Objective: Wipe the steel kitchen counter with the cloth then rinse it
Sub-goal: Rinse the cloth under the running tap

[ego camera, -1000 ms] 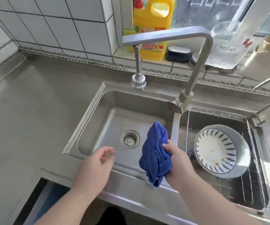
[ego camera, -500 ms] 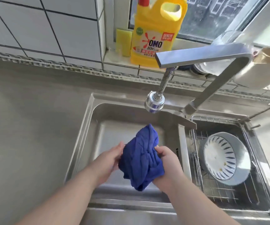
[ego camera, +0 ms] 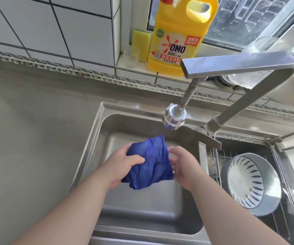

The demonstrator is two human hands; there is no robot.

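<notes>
A bunched blue cloth (ego camera: 151,161) hangs over the steel sink basin (ego camera: 142,214), just below and in front of the faucet spout head (ego camera: 173,119). My left hand (ego camera: 121,167) grips the cloth's left side, thumb across its front. My right hand (ego camera: 183,167) presses against the cloth's right side with the fingers spread along it. No water stream is visible from the spout. The steel counter (ego camera: 33,138) stretches away to the left of the sink.
The faucet arm (ego camera: 240,66) crosses above the sink's right side. A wire rack (ego camera: 217,156) in the right basin holds a striped bowl (ego camera: 248,183). On the window ledge stand a yellow detergent jug (ego camera: 178,36), a sponge (ego camera: 141,46) and a small glass (ego camera: 130,55).
My left hand came in from the sink's front rim and took hold of the cloth. Both hands carried it further under the spout, and the view moved closer to the sink.
</notes>
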